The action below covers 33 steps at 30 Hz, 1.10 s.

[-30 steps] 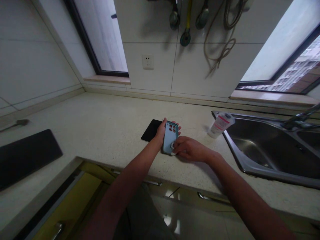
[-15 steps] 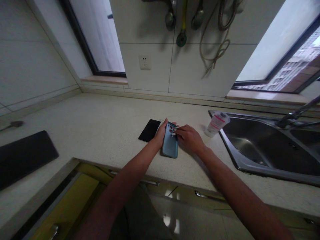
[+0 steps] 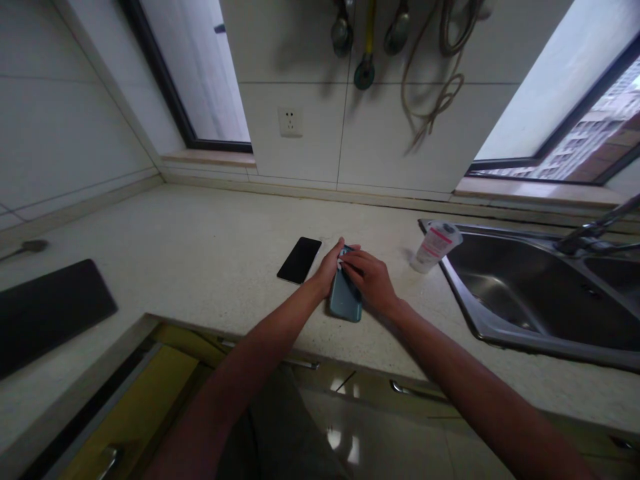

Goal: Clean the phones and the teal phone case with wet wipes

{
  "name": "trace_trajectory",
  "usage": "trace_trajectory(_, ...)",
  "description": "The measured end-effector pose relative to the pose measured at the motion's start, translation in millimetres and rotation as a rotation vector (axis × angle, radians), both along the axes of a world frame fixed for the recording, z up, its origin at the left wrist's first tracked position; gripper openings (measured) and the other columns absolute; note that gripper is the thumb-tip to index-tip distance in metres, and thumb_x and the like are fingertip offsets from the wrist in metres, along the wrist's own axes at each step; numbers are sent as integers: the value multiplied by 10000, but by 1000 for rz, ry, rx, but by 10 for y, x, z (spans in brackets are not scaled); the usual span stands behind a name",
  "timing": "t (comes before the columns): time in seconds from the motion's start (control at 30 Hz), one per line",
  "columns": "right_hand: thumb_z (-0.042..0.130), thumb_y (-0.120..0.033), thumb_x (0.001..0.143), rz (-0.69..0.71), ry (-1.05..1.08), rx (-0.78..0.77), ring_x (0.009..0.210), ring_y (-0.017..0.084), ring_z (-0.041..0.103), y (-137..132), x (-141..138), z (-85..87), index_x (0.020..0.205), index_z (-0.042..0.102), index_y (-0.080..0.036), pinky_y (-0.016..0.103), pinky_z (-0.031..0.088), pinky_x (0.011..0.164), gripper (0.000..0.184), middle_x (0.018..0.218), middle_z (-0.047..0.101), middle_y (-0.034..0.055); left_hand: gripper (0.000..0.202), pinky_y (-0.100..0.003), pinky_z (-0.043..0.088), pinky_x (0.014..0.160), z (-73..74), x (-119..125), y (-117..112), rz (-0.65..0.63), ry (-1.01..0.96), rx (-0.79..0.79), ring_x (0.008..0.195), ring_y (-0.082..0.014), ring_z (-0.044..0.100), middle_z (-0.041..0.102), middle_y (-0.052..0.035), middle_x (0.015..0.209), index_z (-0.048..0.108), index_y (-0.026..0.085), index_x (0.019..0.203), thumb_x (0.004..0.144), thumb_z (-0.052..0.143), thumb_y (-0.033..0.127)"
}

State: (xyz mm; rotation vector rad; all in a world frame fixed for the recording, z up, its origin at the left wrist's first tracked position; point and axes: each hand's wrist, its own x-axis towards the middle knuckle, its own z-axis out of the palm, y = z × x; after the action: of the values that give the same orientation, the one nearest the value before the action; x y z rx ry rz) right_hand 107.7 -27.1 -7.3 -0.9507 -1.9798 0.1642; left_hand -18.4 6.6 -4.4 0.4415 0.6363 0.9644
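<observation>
- Head view: I see the teal phone case (image 3: 345,300) lying flat on the speckled countertop (image 3: 200,267), near its front edge.
- Left hand (image 3: 326,270) closed on its top end; right hand (image 3: 371,280) curled over it, fingers touching.
- Black smartphone (image 3: 299,260) just beside at 9 o'clock; steel sink (image 3: 463,297) at 3 o'clock, open counter between.

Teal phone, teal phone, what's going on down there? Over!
Left hand on the edge of the teal-cased phone. Right hand over its top end. Black phone beside it, not touching. Over.
</observation>
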Motion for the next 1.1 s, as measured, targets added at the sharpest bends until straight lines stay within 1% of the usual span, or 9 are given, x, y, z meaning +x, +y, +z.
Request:
trace_trajectory(0.13,584,-231,951,160,-16,-75,966,204,692,-96,-57,39,1061,767,-218,361,548,889,214,1043,747,87,426,-336,554,772,13,-26,85,112,-5,-1,752,-208,705,706,-112,824,673,131,961,985,459,498)
trace_trajectory(0.37,647,-381,932,473,-82,-374,764,139,661,-224,16,197,1121,727,-192,269,522,735,279,908,742,48,351,-327,533,659,58,-134,119,298,-53,-11,711,-195,679,674,-53,833,611,190,1026,947,494,511)
trace_trajectory(0.47,773,-449,825,478,-143,-423,774,141,624,-270,53,266,1145,678,-181,261,509,728,428,910,701,42,330,-306,516,649,99,-155,101,374,-75,10,711,-181,667,659,-39,830,602,202,999,940,498,509)
trace_trajectory(0.57,783,-465,810,445,-181,-430,740,132,577,-258,79,268,1036,657,-181,248,484,689,384,850,654,19,327,-296,506,658,123,-170,105,423,-94,-1,714,-169,655,652,-37,830,602,199,988,925,501,503)
trace_trajectory(0.7,699,-525,873,466,-140,-417,706,131,554,-184,104,210,878,649,-181,259,470,677,348,764,624,6,387,-287,492,639,125,-194,106,367,-68,-34,690,-169,644,641,-46,785,589,191,932,923,475,560)
trace_trajectory(0.83,713,-574,843,396,84,-384,723,140,574,-107,111,173,843,638,-185,281,493,699,396,776,630,12,520,-318,509,631,136,-204,72,217,-62,-70,690,-207,649,667,-103,787,580,181,849,907,454,682)
trace_trajectory(0.9,753,-585,799,344,281,-421,689,130,568,-62,127,173,846,613,-194,267,496,652,418,771,616,2,465,-317,523,666,149,-195,60,174,-112,-64,678,-197,642,669,-107,771,596,163,818,918,517,610)
trace_trajectory(1.03,828,-566,729,334,640,-557,625,108,558,21,209,201,836,577,-204,249,508,608,453,726,591,-24,71,-254,518,718,176,-166,67,221,-180,38,674,-138,641,695,-56,782,661,132,881,885,620,189)
trace_trajectory(1.1,849,-550,710,369,728,-651,627,103,575,35,254,215,813,573,-201,257,537,638,456,720,601,-30,99,-262,533,750,188,-168,70,213,-193,65,709,-143,662,720,-58,815,681,122,919,875,594,132)
